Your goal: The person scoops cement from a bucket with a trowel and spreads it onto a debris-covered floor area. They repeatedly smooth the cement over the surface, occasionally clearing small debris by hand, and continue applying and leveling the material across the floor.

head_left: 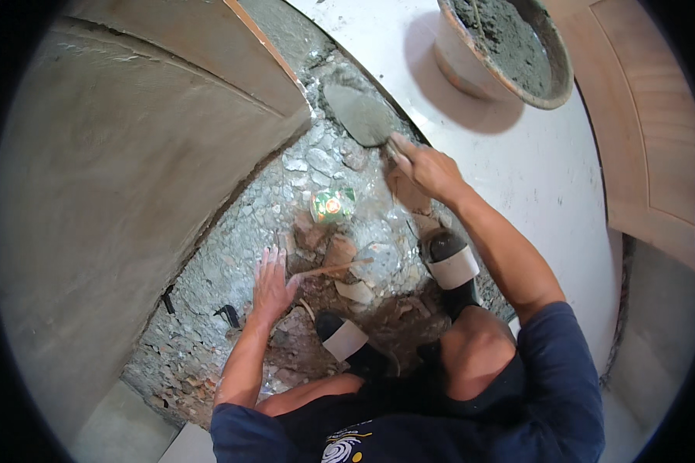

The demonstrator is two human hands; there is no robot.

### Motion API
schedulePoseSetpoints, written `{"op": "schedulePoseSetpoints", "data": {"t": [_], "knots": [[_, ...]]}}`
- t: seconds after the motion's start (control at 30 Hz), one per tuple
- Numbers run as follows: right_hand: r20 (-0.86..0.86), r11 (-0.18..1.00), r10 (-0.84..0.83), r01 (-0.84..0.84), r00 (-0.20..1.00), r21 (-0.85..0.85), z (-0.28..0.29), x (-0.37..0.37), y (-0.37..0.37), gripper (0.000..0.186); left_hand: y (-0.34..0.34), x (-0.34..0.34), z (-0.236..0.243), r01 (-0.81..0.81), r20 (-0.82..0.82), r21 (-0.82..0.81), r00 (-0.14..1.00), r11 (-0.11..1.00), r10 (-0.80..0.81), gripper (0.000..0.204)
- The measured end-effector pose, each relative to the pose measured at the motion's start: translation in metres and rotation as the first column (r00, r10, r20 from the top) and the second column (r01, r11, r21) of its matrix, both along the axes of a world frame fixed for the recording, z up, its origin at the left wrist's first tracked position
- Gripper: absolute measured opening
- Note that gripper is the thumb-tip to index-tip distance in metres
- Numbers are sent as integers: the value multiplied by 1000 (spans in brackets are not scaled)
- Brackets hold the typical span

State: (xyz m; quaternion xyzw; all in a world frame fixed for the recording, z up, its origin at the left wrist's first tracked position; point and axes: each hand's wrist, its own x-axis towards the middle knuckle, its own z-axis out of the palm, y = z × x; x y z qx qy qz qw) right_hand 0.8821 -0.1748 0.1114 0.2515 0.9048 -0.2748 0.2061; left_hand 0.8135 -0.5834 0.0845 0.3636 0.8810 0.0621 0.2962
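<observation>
My right hand (425,166) is closed round the handle of a trowel. The trowel's grey blade (361,116) lies flat over the rubble, beside the edge of the white floor. Low over the broken ground, my left hand (272,285) has its fingers stretched out and whitened with dust, and it grips nothing. A thin wooden stick (336,268) runs from near its thumb across some stones; whether they touch I cannot tell. Between the hands, a small green packet (333,205) rests on the grey rubble (247,231), near reddish brick pieces (340,255).
A basin (471,73) of wet grey mortar (510,46) stands on the white floor (533,170) at the upper right. Along the left rises a smooth grey wall (131,177). Wooden panels (641,108) edge the far right. My sandalled feet (453,266) are on the rubble.
</observation>
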Motion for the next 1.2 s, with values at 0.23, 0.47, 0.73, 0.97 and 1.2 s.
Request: {"op": "schedulePoseSetpoints", "data": {"t": [0.23, 0.47, 0.73, 0.97, 1.2], "knots": [[40, 911, -256, 255, 966, -325, 18, -30, -2, 52, 13, -14, 11, -28, -54, 28, 998, 999, 29, 66], [-113, 930, -271, 230, 956, -287, 128, 88, 22, 48, 14, -2, 14, -52, 46, -54, 997, 997, 55, 65], [-214, 649, -217, 304, 952, 697, 203, 84, 213, 41, 69, -10, 10, -51, 142, 27, 989, 998, 46, 61], [-107, 836, -78, 124, 991, 535, 142, 36, 224, 36, 47, -8, 13, -104, 129, 37, 987, 994, 99, 57], [-71, 948, -118, 134, 990, 287, 145, 31, 210, 42, 39, -18, 2, -120, 111, 11, 987, 993, 118, 56]]}}
